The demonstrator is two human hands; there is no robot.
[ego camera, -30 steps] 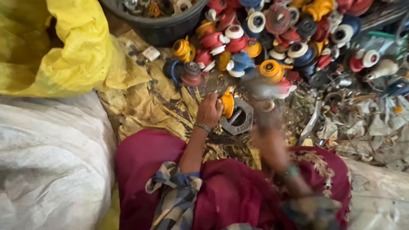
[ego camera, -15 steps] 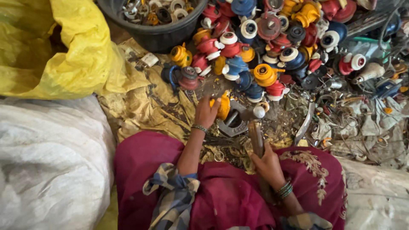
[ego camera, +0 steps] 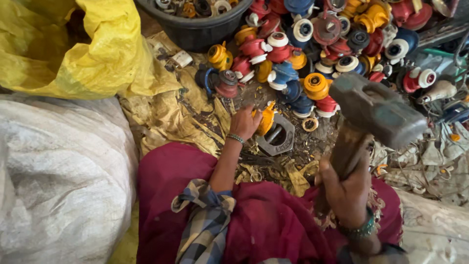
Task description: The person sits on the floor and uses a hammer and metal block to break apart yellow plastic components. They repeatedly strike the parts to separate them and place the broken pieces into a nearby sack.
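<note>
Two hands split the work. Left hand (ego camera: 244,122) fingers pinch a yellow part (ego camera: 267,119) steady on the metal block (ego camera: 277,137) just beyond them. Right hand (ego camera: 348,188) fingers wrap tight around the hammer (ego camera: 376,110), raised clear above.

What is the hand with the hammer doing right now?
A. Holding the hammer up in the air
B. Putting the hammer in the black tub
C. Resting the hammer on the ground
A: the right hand grips the wooden handle and the hammer head is raised above the metal block, where the left hand steadies a yellow piece.
</note>
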